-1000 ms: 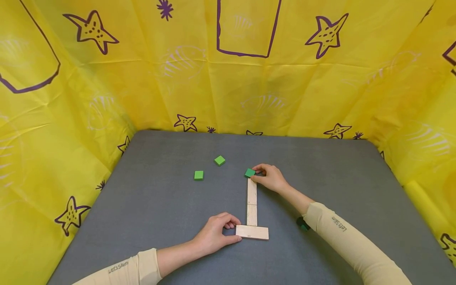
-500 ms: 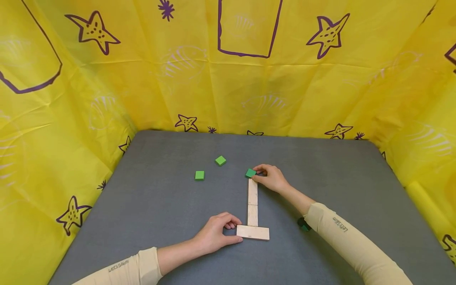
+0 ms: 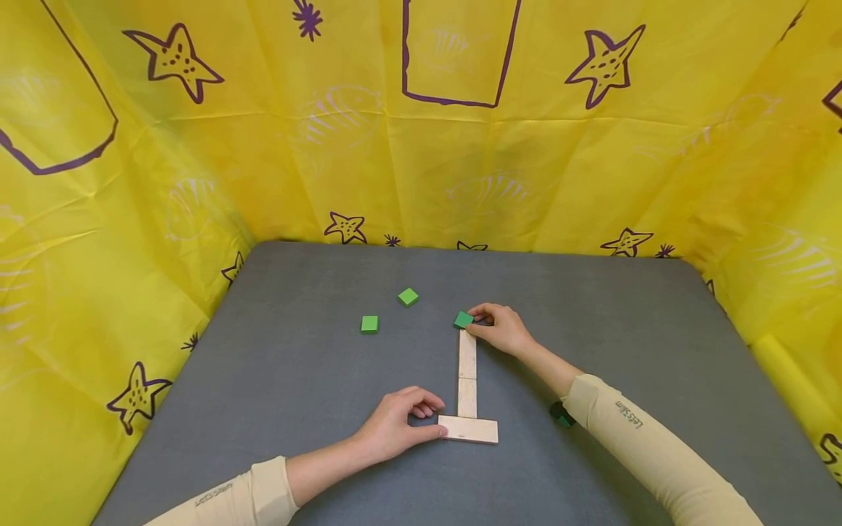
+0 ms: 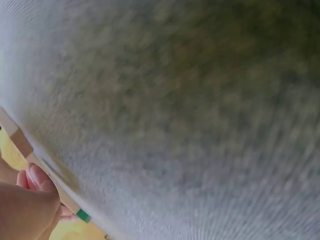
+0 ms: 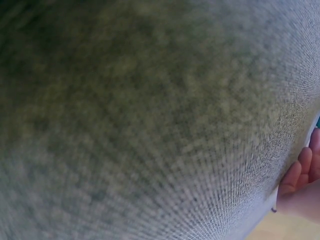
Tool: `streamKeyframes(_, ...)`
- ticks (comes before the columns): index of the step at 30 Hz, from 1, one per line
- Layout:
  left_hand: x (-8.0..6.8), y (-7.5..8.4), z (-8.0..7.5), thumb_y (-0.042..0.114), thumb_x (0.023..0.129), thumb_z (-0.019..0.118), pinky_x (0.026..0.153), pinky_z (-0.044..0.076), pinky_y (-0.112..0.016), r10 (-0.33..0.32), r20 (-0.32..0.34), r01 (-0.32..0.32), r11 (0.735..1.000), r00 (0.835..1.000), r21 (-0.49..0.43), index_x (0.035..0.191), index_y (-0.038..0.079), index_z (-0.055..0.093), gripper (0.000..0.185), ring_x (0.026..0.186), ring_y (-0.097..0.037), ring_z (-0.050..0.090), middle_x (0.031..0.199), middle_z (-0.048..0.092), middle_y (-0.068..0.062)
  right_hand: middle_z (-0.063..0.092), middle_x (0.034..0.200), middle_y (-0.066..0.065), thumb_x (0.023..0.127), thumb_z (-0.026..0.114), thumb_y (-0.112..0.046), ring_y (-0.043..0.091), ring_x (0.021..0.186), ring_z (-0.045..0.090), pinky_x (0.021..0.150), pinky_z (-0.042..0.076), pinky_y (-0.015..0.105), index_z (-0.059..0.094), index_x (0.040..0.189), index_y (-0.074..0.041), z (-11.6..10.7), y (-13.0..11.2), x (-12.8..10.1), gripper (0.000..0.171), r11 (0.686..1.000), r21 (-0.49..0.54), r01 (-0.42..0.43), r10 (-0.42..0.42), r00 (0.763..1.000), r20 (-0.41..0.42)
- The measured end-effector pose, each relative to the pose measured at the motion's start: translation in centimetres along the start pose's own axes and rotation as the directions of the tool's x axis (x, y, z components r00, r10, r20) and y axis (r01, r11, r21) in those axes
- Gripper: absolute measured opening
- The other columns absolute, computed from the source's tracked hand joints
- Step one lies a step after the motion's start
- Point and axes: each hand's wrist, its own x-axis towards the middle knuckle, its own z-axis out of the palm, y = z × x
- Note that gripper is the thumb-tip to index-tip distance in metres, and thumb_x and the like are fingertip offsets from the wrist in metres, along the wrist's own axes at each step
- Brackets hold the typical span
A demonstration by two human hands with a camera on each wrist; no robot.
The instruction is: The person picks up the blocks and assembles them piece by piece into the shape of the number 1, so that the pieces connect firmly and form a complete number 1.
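In the head view, my right hand (image 3: 503, 329) pinches a dark green square block (image 3: 463, 320) between thumb and fingers. The block sits slightly turned at the far end of a wooden plank (image 3: 468, 354). A second plank (image 3: 467, 398) continues that line toward me. Crosswise at its near end lies a wooden block (image 3: 470, 430). My left hand (image 3: 397, 427) is at the left end of this block, its thumb touching the corner and its other fingers lifted off, loosely bent. In the right wrist view, fingers (image 5: 304, 165) show only at the right edge.
Two light green square blocks, one nearer (image 3: 370, 324) and one farther (image 3: 408, 296), lie left of the planks on the grey tabletop (image 3: 296, 365). Yellow cloth (image 3: 421, 161) with starfish drawings encloses the table's back and sides. A small black device (image 3: 561, 415) shows beneath the right forearm.
My left hand's fingers have risen off the end of the crosswise block, and its thumb has shifted slightly upward. The right hand has stayed on the dark green block.
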Motion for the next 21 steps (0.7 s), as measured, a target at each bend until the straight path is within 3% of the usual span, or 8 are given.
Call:
streamKeyframes(6, 0.9, 0.4, -1.0, 0.018, 0.082, 0.081, 0.079, 0.052, -0.025, 0.039, -0.046, -0.037, 0.999, 0.998, 0.033, 0.105, 0.005, 0.069, 0.029, 0.086, -0.018, 0.062, 0.097, 0.067, -0.005, 0.067, 0.102, 0.008, 0.087, 0.072, -0.024, 0.026, 0.095, 0.054, 0.082, 0.042, 0.039, 0.069, 0.114, -0.007, 0.0, 0.1, 0.0, 0.032, 1.000, -0.003, 0.005, -0.005, 1.000, 0.000)
streamKeyframes(12, 2.1, 0.7, -2.7, 0.017, 0.080, 0.081, 0.081, 0.052, -0.028, 0.028, -0.121, -0.019, 0.997, 0.992, 0.074, 0.106, 0.004, 0.069, 0.031, 0.088, -0.022, 0.063, 0.099, 0.067, -0.007, 0.067, 0.103, 0.007, 0.087, 0.072, -0.025, 0.025, 0.095, 0.054, 0.081, 0.042, 0.038, 0.069, 0.114, -0.007, 0.0, 0.2, 0.2, 0.033, 1.000, 0.001, -0.010, 0.010, 1.000, 0.003)
streamKeyframes(21, 3.9, -0.3, -5.5, 0.016, 0.080, 0.082, 0.081, 0.053, -0.033, 0.038, -0.268, 0.000, 0.990, 0.963, 0.144, 0.105, 0.005, 0.070, 0.030, 0.089, -0.024, 0.064, 0.100, 0.068, -0.010, 0.067, 0.105, 0.008, 0.088, 0.072, -0.025, 0.025, 0.096, 0.055, 0.083, 0.042, 0.039, 0.068, 0.116, -0.007, 0.1, 0.4, 0.2, 0.034, 1.000, 0.009, -0.012, 0.012, 1.000, 0.015)
